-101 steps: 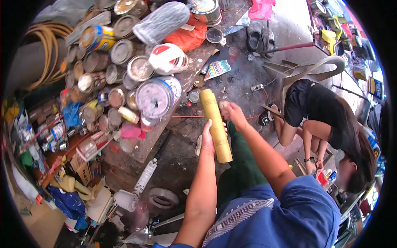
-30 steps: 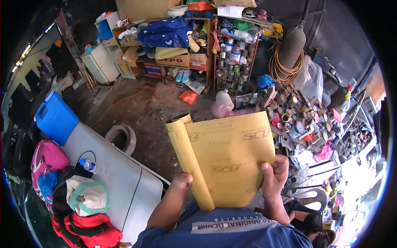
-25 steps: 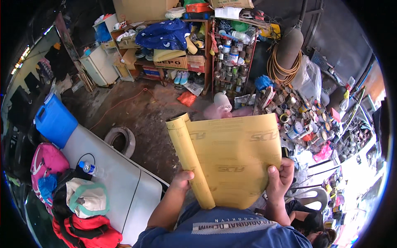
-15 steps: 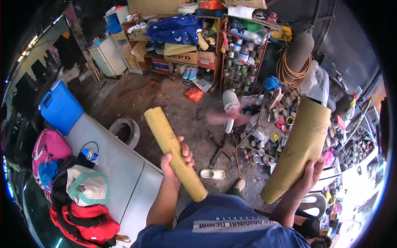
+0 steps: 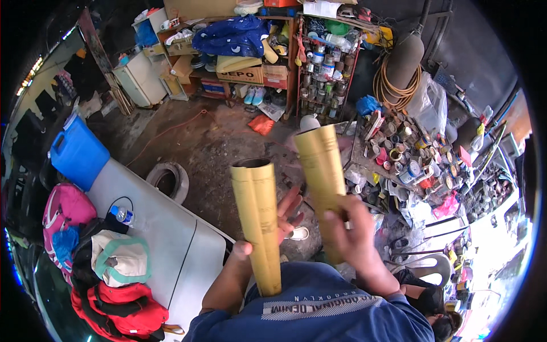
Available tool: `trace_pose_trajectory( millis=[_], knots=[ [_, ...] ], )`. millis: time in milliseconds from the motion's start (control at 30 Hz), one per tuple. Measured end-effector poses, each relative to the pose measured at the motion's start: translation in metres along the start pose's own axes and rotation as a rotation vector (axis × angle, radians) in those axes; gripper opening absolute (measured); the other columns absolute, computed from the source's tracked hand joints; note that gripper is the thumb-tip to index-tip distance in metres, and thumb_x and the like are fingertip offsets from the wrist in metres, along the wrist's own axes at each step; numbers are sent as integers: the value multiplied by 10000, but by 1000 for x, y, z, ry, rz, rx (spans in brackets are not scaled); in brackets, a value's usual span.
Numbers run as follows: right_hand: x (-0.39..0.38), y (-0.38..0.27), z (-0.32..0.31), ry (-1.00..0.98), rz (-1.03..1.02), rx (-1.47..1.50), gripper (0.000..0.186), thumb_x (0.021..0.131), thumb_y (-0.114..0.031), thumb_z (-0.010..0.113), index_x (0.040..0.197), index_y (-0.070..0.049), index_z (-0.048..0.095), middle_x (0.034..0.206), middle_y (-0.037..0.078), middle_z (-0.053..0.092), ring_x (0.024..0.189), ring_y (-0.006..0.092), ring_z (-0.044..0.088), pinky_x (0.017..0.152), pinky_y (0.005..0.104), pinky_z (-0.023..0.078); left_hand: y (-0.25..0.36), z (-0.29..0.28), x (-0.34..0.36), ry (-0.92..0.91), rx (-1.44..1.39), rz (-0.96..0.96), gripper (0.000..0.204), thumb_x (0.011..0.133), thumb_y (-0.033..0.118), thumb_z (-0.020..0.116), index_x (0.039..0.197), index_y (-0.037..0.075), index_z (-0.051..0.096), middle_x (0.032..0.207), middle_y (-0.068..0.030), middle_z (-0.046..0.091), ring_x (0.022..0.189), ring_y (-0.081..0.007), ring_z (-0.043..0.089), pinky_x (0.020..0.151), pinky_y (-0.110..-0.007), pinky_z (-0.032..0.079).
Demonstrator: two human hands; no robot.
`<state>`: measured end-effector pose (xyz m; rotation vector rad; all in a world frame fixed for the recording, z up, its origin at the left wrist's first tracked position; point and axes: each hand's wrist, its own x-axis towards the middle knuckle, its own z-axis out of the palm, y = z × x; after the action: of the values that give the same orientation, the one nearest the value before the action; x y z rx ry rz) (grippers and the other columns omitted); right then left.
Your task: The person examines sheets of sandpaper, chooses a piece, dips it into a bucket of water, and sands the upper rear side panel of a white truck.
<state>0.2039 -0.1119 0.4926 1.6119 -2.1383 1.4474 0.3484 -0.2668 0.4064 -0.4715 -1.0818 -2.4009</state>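
In the head view, two yellow rolls of sheet are standing side by side in front of the person's blue shirt [image 5: 319, 292], near ends close to it, far ends pointing away. The left hand [image 5: 284, 223] is holding the left roll [image 5: 256, 222] loosely: the thumb is showing at its left edge, while the fingers are sticking out apart past its right side, not wrapping it. The right hand [image 5: 356, 231] is curling round the right roll [image 5: 321, 171], which is leaning far end leftward; blur is hiding how firm that grip is.

With so slack a hold, the left roll is risking a slip or twist onto the dirty floor [image 5: 228, 142] beyond, perhaps near the white shoe [image 5: 298, 233]. If the right hand is squeezing hard, the hollow roll could be creasing. The rolls are leaving only a narrow gap, so a small tilt could be knocking one against the other.
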Motion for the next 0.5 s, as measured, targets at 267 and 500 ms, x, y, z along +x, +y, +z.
trace_pose_trajectory(
  millis=[267, 500],
  knots=[
    [0, -9, 36, -369, -161, -123, 454, 814, -55, 683, 1262, -46, 607, 1089, 122, 622, 894, 322, 660, 742, 395, 574, -7, -2, -18, 237, 125, -156, 845, 720, 566, 739, 1282, -30, 529, 1316, -104, 494, 1176, -227, 529, 1008, -360, 438],
    [-17, -1, 9, -194, -280, 226, 401, 798, -34, 731, 1184, 8, 631, 1097, 159, 651, 1021, 312, 668, 846, 378, 558, -15, 13, 3, 709, 1, 203, 745, 852, 428, 631, 1436, 34, 388, 1327, -113, 538, 1229, -276, 529, 1053, -429, 423]
  ],
)
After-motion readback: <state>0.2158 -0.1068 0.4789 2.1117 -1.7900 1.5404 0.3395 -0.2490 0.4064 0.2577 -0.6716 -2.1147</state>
